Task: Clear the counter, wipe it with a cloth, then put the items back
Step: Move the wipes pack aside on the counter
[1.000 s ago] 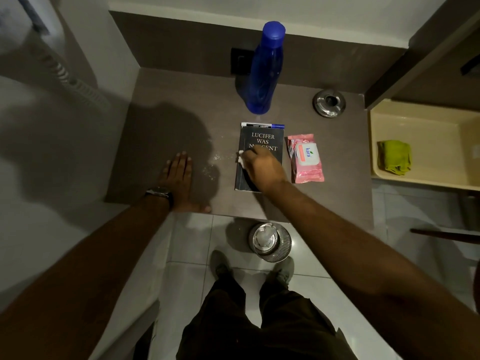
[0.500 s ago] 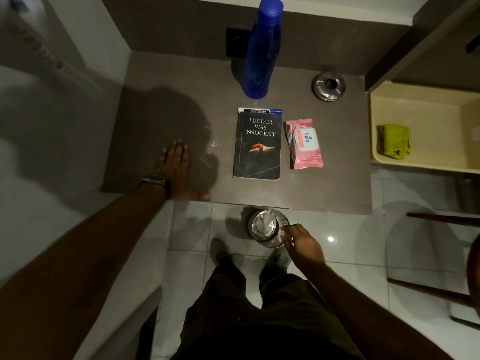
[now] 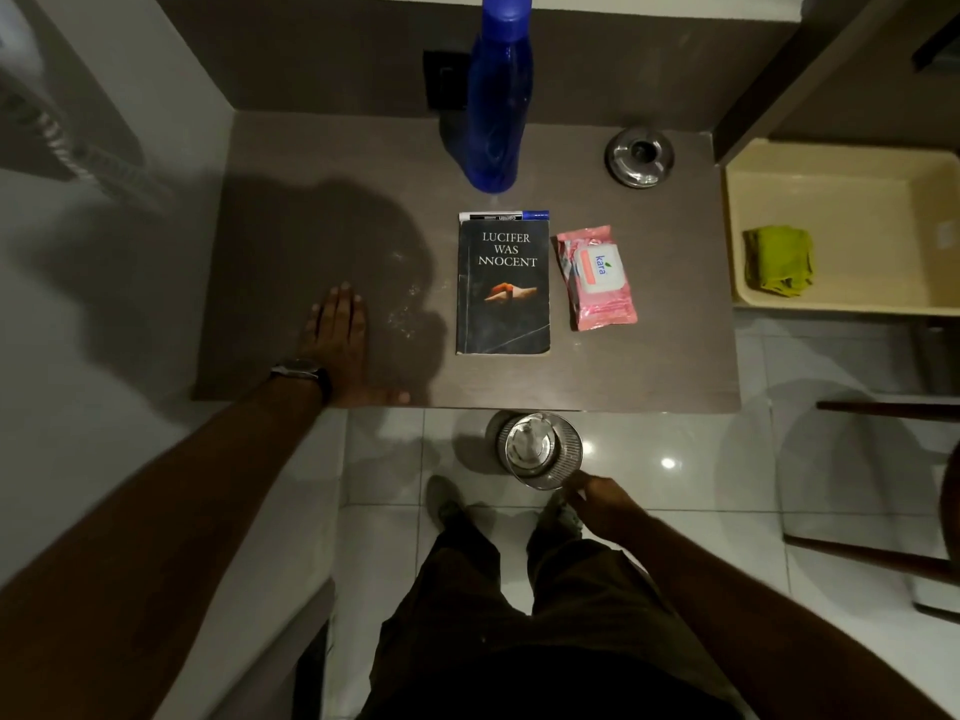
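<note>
On the brown counter [image 3: 311,200] lie a dark book [image 3: 503,293], a blue-capped marker [image 3: 503,216] along the book's top edge, and a pink wipes pack [image 3: 597,278] to its right. A tall blue bottle [image 3: 496,106] stands at the back, with a round metal ashtray [image 3: 640,156] to its right. My left hand [image 3: 337,345] rests flat on the counter's front left, fingers straight. Fine white specks [image 3: 405,314] dot the surface beside it. My right hand [image 3: 602,504] hangs low by the rim of a small metal bin [image 3: 571,459] on the floor, with nothing visible in it.
A cream plastic tub [image 3: 841,163] stands right of the counter with a folded green cloth [image 3: 778,261] inside. A dark wooden chair frame [image 3: 883,558] is at the right edge. White walls close in on the left; glossy floor tiles and my feet are below.
My right hand left the book with a small white scrap, dropped to the bin on the floor, and now sits just off its rim. The left hand stayed flat.
</note>
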The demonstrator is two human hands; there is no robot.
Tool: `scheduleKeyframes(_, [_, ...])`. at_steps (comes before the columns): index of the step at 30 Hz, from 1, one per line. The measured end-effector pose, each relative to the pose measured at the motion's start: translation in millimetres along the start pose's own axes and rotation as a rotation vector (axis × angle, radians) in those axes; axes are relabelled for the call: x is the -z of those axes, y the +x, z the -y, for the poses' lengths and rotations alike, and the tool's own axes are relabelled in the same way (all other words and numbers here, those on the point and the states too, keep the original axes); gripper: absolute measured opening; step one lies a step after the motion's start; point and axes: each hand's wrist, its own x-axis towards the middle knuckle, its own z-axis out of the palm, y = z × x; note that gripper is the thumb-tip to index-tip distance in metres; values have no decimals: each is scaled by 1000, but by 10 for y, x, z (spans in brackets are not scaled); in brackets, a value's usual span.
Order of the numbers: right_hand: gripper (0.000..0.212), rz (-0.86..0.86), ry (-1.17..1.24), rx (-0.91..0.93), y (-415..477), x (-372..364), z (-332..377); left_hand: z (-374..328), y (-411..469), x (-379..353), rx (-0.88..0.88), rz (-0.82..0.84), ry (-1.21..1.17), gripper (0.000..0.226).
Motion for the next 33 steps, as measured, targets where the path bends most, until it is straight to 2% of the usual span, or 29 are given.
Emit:
scheduleKeyframes(3, [28, 70, 0, -9, -176, -53, -82, 2, -9, 12, 2, 2, 9, 172])
scheduleKeyframes(6, [24, 32, 46, 36, -353, 14, -114, -2, -23, 26, 2, -7, 26, 168])
scheduleKeyframes(11, [15, -245, 158, 193, -639, 520, 129, -18, -52, 53, 2, -1, 19, 168])
scheduleKeyframes(14, [20, -429, 185, 267, -689, 1002, 345, -22, -46, 61, 6, 9, 27, 169])
scheduleKeyframes(19, [13, -727, 165, 178, -327, 1664, 490, -10, -30, 32, 2, -4, 59, 167])
scheduleKeyframes(22, [49, -839, 198, 43, 15, 1907, 512, -8, -27, 11, 5, -22, 75, 165])
scheduleKeyframes(25, [82, -830, 289, -84, 297, 2031, 548, -4, -20, 2, 6, -20, 73, 166])
scheduleKeyframes(28, [94, -802, 379, -143, 483, 2078, 604, -2, -11, -14, 10, -29, 77, 166])
scheduleKeyframes(33, [103, -802, 320, -199, 554, 2101, 733, -6, -20, -19, 5, -52, 82, 165])
